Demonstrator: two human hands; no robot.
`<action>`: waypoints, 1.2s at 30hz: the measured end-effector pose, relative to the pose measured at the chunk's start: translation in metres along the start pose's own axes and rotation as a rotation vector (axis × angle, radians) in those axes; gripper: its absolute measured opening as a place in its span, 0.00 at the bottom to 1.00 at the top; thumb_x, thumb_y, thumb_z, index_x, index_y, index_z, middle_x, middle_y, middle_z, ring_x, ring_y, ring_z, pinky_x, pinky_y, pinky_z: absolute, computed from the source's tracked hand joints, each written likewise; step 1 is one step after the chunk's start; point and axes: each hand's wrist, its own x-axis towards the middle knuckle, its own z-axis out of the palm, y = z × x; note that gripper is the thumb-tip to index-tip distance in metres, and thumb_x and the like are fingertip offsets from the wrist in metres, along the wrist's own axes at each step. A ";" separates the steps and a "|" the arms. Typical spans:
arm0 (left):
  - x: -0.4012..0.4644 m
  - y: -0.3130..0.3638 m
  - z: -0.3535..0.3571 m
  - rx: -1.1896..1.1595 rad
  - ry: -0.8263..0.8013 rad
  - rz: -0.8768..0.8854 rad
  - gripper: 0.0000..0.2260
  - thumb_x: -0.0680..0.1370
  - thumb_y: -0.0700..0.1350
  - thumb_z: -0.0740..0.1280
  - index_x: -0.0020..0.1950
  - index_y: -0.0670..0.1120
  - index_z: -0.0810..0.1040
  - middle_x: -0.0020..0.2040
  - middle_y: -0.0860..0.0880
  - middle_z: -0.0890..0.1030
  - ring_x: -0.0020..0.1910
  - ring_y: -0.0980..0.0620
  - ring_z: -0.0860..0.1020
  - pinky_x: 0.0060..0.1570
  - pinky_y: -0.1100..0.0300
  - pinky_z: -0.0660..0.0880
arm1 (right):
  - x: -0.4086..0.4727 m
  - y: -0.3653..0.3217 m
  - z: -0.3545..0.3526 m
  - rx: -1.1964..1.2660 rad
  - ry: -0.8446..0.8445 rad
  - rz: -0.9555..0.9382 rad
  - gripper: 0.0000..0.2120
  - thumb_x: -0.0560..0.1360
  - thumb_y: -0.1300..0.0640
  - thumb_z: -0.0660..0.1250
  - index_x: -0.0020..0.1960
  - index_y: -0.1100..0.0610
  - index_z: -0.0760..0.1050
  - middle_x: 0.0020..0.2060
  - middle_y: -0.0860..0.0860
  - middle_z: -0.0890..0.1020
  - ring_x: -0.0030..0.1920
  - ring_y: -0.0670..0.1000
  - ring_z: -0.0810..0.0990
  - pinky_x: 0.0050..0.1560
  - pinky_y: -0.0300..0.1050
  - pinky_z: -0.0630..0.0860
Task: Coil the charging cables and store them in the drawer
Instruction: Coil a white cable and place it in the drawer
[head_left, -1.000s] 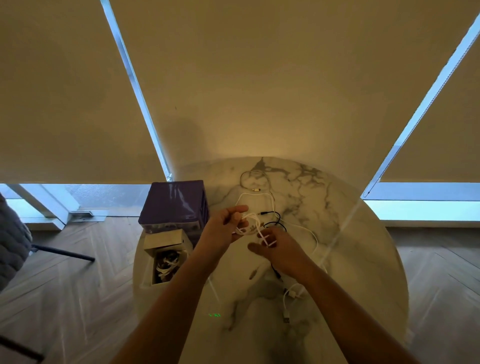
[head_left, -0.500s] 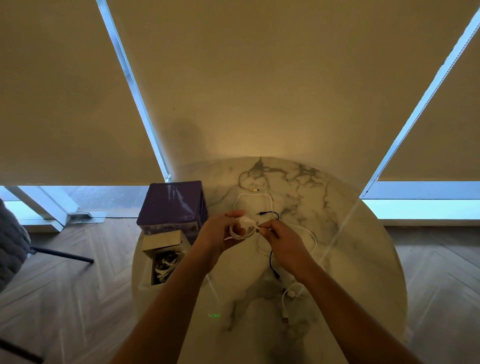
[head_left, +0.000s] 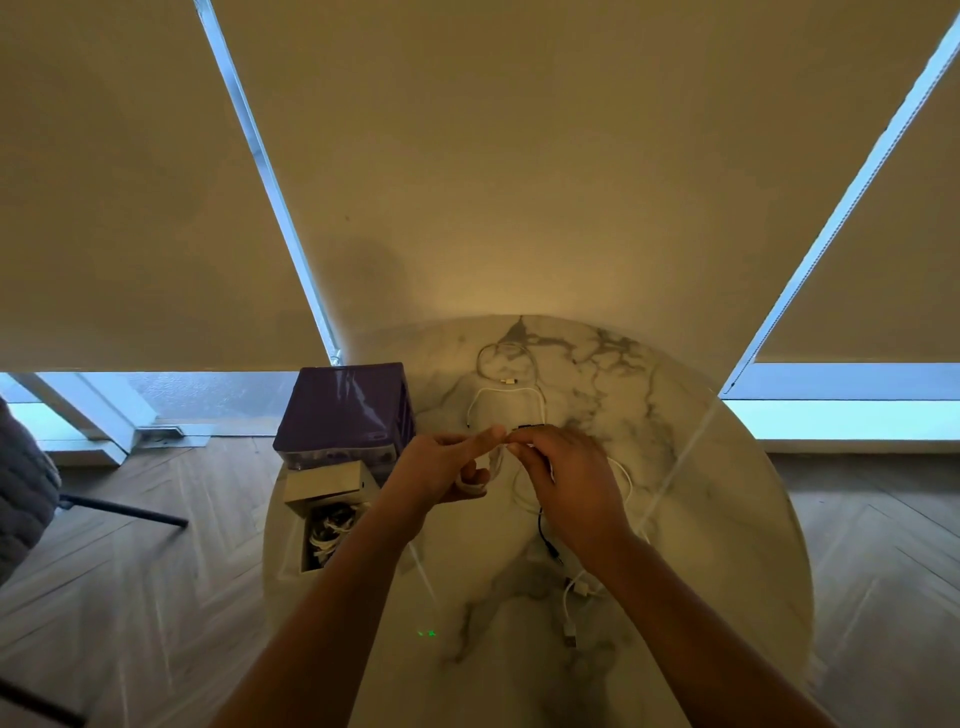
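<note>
My left hand (head_left: 441, 465) holds a small coil of white cable (head_left: 475, 486) above the round marble table (head_left: 727, 519); loops show under its fingers. My right hand (head_left: 566, 475) meets it fingertip to fingertip and pinches the same white cable near its end. A black cable (head_left: 546, 543) trails from under my right hand toward me. More white cables lie loose: one (head_left: 511, 397) beyond the hands, another (head_left: 574, 603) near my right forearm. The pulled-out drawer (head_left: 324, 522) of the purple box (head_left: 343, 408) holds several coiled cables.
The purple drawer box stands at the table's left edge, with its open white drawer sticking out toward me. Beige roller blinds hang behind the table. A grey chair (head_left: 23, 488) stands on the wooden floor at far left.
My right hand has risen from below the coil to meet my left fingertips. The white coil has tightened and is now mostly covered by my left hand.
</note>
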 end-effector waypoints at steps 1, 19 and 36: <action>0.000 0.001 -0.001 -0.006 -0.003 -0.008 0.14 0.69 0.53 0.75 0.40 0.42 0.83 0.30 0.46 0.75 0.32 0.52 0.80 0.40 0.57 0.81 | 0.001 0.000 -0.001 -0.006 0.022 -0.012 0.11 0.78 0.47 0.62 0.51 0.50 0.80 0.44 0.44 0.83 0.44 0.48 0.78 0.48 0.49 0.74; -0.012 0.003 -0.009 -0.039 -0.308 -0.012 0.08 0.77 0.45 0.68 0.53 0.44 0.83 0.45 0.48 0.85 0.44 0.52 0.83 0.47 0.57 0.79 | 0.006 0.009 -0.001 0.166 -0.079 0.116 0.13 0.79 0.60 0.63 0.62 0.55 0.79 0.49 0.51 0.79 0.48 0.47 0.76 0.49 0.32 0.70; -0.015 -0.001 -0.014 -0.044 -0.216 0.044 0.09 0.75 0.41 0.69 0.55 0.44 0.82 0.48 0.46 0.85 0.45 0.52 0.83 0.41 0.63 0.78 | 0.015 0.000 -0.010 0.946 -0.116 0.748 0.07 0.73 0.57 0.71 0.50 0.57 0.83 0.39 0.56 0.85 0.38 0.52 0.84 0.38 0.39 0.80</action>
